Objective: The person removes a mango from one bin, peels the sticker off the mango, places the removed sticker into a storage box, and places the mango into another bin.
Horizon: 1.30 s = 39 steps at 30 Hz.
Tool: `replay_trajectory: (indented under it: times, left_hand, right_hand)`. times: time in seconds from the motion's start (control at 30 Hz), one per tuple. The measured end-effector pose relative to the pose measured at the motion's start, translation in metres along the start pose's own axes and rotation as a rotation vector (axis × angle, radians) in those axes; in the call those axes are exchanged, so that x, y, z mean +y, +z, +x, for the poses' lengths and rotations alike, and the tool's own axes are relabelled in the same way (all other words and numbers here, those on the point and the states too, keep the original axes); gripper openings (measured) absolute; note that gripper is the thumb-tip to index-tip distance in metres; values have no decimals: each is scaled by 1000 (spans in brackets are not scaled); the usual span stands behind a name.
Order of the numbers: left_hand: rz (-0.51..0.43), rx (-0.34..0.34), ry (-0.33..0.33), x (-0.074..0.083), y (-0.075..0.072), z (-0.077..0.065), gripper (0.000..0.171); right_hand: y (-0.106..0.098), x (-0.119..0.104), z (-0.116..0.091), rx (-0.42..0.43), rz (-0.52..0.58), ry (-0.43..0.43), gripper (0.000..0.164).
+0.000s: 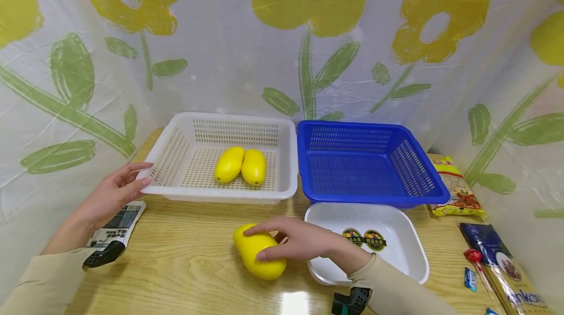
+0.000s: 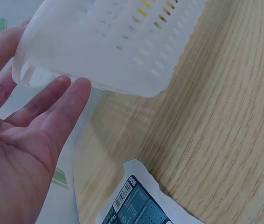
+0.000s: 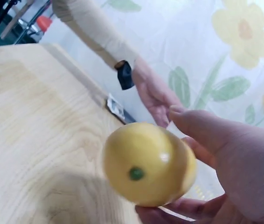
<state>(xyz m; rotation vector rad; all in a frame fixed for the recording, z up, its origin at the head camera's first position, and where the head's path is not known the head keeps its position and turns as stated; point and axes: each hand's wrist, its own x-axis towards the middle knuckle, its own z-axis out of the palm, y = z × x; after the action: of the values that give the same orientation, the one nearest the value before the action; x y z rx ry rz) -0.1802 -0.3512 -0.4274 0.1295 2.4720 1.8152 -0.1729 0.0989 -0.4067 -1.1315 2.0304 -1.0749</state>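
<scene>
My right hand [image 1: 304, 239] holds a yellow mango [image 1: 264, 270] over the front middle of the table, thumb on one side and fingers on the other. In the right wrist view the green stem spot of the mango [image 3: 143, 154] faces the camera. At the left, my left hand [image 1: 105, 197] grips the front left corner of a white plastic basket [image 1: 220, 193], its thumb at the rim. From the left wrist view, fingertips show beneath the corner of the basket [image 2: 108, 60]. Two more yellow mangoes [image 1: 241, 165] lie side by side inside that basket.
A blue basket [image 1: 352, 197] stands right of the white one. Before it sits a white tub [image 1: 416, 251] with two round stickers. Packets [image 1: 460, 187], a red spoon [image 1: 473, 255] and a long blue bag [image 1: 502, 266] lie far right. Near my left wrist is a printed pouch [image 1: 121, 222].
</scene>
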Motion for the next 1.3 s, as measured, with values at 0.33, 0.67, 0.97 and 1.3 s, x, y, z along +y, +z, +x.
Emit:
replay_trajectory:
  times: [0.33, 0.67, 0.97, 1.3]
  left_hand:
    - [22, -3, -4, -1, -1, 0, 50]
    - [37, 0, -5, 1, 0, -1, 49]
    - [43, 3, -8, 3, 2, -1, 51]
    - [64, 8, -27, 3, 1, -2, 52]
  right_hand:
    - [-24, -21, -23, 225, 42, 8, 44]
    - [-65, -26, 12, 498, 87, 119, 46]
    - [-86, -13, 57, 538, -213, 180, 47]
    - [-81, -14, 96, 461, -605, 402, 46]
